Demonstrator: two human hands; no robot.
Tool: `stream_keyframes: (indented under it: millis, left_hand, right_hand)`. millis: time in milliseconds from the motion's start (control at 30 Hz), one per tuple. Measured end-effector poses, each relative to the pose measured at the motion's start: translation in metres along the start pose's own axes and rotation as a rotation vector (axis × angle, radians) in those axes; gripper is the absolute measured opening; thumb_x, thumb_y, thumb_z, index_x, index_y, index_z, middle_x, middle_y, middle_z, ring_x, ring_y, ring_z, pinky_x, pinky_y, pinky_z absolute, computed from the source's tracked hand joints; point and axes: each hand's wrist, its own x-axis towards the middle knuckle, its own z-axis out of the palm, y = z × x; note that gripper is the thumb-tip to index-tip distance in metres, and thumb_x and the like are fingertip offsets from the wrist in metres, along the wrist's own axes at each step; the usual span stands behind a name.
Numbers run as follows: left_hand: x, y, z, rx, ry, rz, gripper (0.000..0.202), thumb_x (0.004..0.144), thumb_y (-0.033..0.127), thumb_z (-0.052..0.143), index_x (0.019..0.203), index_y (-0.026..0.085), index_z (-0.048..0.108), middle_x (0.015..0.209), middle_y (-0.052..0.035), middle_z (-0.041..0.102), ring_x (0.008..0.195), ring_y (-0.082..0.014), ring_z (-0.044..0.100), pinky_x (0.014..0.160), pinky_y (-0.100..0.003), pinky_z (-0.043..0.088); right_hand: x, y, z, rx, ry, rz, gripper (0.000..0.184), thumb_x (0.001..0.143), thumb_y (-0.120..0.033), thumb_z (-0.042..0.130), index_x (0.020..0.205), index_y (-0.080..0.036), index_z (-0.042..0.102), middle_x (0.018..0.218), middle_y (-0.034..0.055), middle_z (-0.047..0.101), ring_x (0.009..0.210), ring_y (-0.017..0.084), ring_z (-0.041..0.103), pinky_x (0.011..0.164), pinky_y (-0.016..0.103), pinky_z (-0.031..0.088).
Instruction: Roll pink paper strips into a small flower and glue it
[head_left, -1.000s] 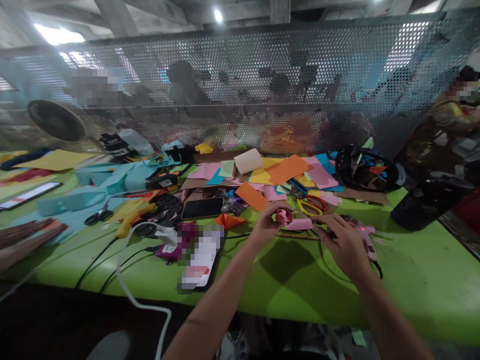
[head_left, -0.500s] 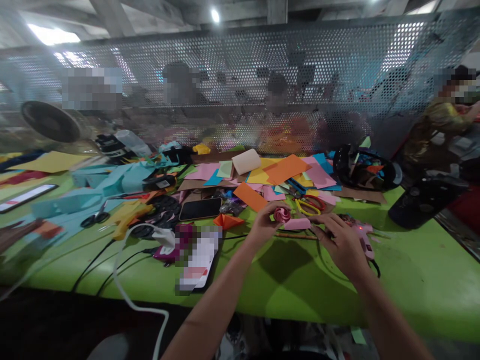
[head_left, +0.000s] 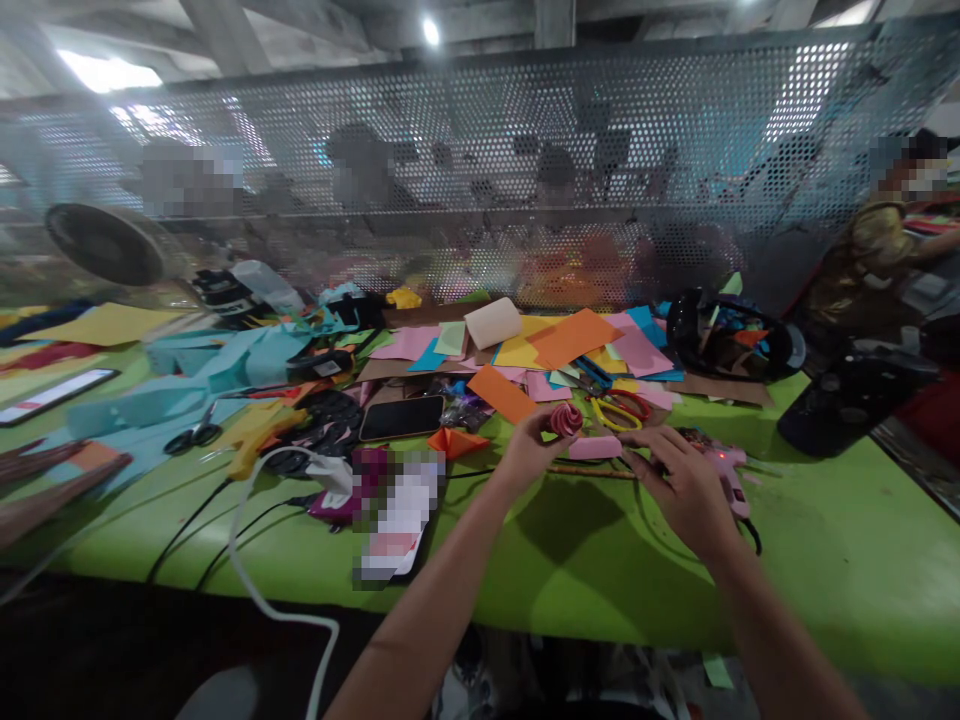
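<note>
My left hand is closed around a small rolled pink paper rose, held just above the green table. A loose pink paper strip runs from the rose to my right hand, whose fingers pinch its end. A thin brown stick lies on the table under the strip. A pink glue gun rests just right of my right hand.
Coloured paper sheets, yellow and red scissors, a black phone, black scissors and cables litter the table. A black basket stands back right. A perforated metal screen walls the far edge; a person sits at right.
My left hand has turned the paper rose slightly and lifted it a little. My right hand stays on the strip.
</note>
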Motion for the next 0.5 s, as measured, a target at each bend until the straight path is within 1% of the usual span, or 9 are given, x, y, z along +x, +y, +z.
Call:
stream_keyframes:
  millis: [67, 167, 233, 300, 367, 433, 500]
  left_hand:
    - [0.002, 0.001, -0.001, 0.040, -0.008, -0.037, 0.037, 0.063, 0.027, 0.083, 0.096, 0.016, 0.070, 0.095, -0.0075, 0.075, 0.087, -0.0201, 0.067, 0.086, -0.035, 0.053]
    - [0.007, -0.001, -0.004, 0.133, -0.009, -0.037, 0.032, 0.064, 0.023, 0.081, 0.093, 0.015, 0.070, 0.088, -0.0058, 0.075, 0.080, -0.0192, 0.066, 0.081, -0.033, 0.052]
    - [0.009, -0.004, -0.007, 0.210, 0.013, -0.022, 0.027, 0.065, 0.020, 0.079, 0.090, 0.015, 0.070, 0.083, -0.0044, 0.074, 0.076, -0.0186, 0.065, 0.076, -0.031, 0.052]
    - [0.010, -0.008, -0.009, 0.325, 0.045, -0.031, 0.027, 0.067, 0.018, 0.077, 0.093, 0.015, 0.069, 0.081, -0.0032, 0.073, 0.074, -0.0183, 0.065, 0.074, -0.030, 0.052]
    - [0.010, -0.009, -0.010, 0.461, 0.072, -0.068, 0.038, 0.069, 0.018, 0.076, 0.106, 0.016, 0.066, 0.083, -0.0025, 0.073, 0.075, -0.0185, 0.066, 0.074, -0.029, 0.052]
    - [0.009, -0.008, -0.009, 0.570, 0.091, -0.124, 0.056, 0.071, 0.018, 0.075, 0.125, 0.017, 0.058, 0.089, -0.0029, 0.074, 0.080, -0.0192, 0.069, 0.078, -0.029, 0.052]
    - [0.008, -0.006, -0.007, 0.651, 0.107, -0.181, 0.069, 0.073, 0.019, 0.075, 0.137, 0.018, 0.049, 0.094, -0.0047, 0.075, 0.086, -0.0204, 0.071, 0.081, -0.029, 0.052]
  right_hand:
    - [0.000, 0.000, 0.000, 0.002, -0.008, 0.004, 0.022, 0.098, -0.030, 0.051, 0.111, -0.024, 0.068, 0.109, 0.0085, 0.069, 0.096, 0.022, 0.067, 0.077, 0.032, 0.053]
    - [0.000, 0.001, 0.000, -0.003, -0.019, 0.014, 0.022, 0.098, -0.030, 0.051, 0.111, -0.024, 0.068, 0.110, 0.0084, 0.069, 0.096, 0.021, 0.067, 0.075, 0.031, 0.052]
    - [-0.001, 0.001, 0.000, -0.012, -0.019, 0.016, 0.022, 0.098, -0.030, 0.051, 0.110, -0.023, 0.068, 0.110, 0.0082, 0.069, 0.094, 0.021, 0.068, 0.075, 0.031, 0.052]
    - [-0.001, 0.001, 0.000, -0.019, -0.019, 0.013, 0.023, 0.098, -0.031, 0.051, 0.110, -0.023, 0.069, 0.108, 0.0079, 0.069, 0.090, 0.021, 0.068, 0.073, 0.030, 0.052]
    - [0.000, 0.000, -0.001, -0.022, -0.013, 0.007, 0.023, 0.098, -0.031, 0.052, 0.111, -0.023, 0.069, 0.108, 0.0078, 0.070, 0.088, 0.021, 0.067, 0.073, 0.031, 0.052]
    - [0.000, 0.001, -0.001, -0.021, -0.005, -0.004, 0.023, 0.098, -0.032, 0.053, 0.112, -0.023, 0.069, 0.107, 0.0078, 0.070, 0.091, 0.021, 0.067, 0.075, 0.031, 0.052]
    - [0.000, 0.002, -0.001, -0.020, -0.001, -0.015, 0.023, 0.098, -0.031, 0.053, 0.112, -0.023, 0.069, 0.108, 0.0077, 0.070, 0.095, 0.022, 0.067, 0.078, 0.032, 0.052]
